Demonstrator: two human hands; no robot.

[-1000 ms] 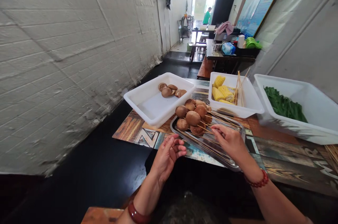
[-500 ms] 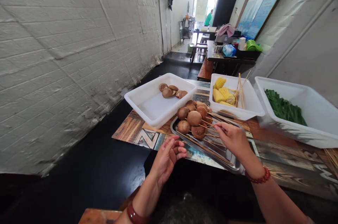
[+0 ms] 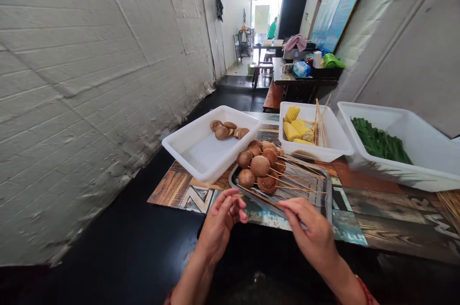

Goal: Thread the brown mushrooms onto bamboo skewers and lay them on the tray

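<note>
My left hand point(image 3: 222, 221) hovers by the near left corner of the metal tray point(image 3: 327, 195), fingers loosely curled and apart with nothing in them. Over the tray's near edge, my right hand point(image 3: 311, 228) is closed, its fingertips on the bamboo skewers point(image 3: 260, 196) lying along that side. Part of those skewers is hidden by the hand. Brown mushrooms point(image 3: 260, 166) on skewers are piled at the tray's left, with their sticks point(image 3: 302, 188) pointing right. Several loose mushrooms point(image 3: 222, 132) lie in a white tub point(image 3: 196, 171) behind.
A white tub point(image 3: 319, 154) holds corn pieces point(image 3: 292, 131) and upright sticks. Right of it, another tub point(image 3: 427, 175) contains green leaves point(image 3: 381, 141). More skewers point(image 3: 449, 207) lie at the far right. A cluttered table point(image 3: 278, 73) stands farther back, and a wall point(image 3: 89, 80) runs along the left.
My right hand has moved from the mushroom skewers' sticks down to the skewers at the tray's near edge. My left hand stays near the corner. The camera view has shifted slightly.
</note>
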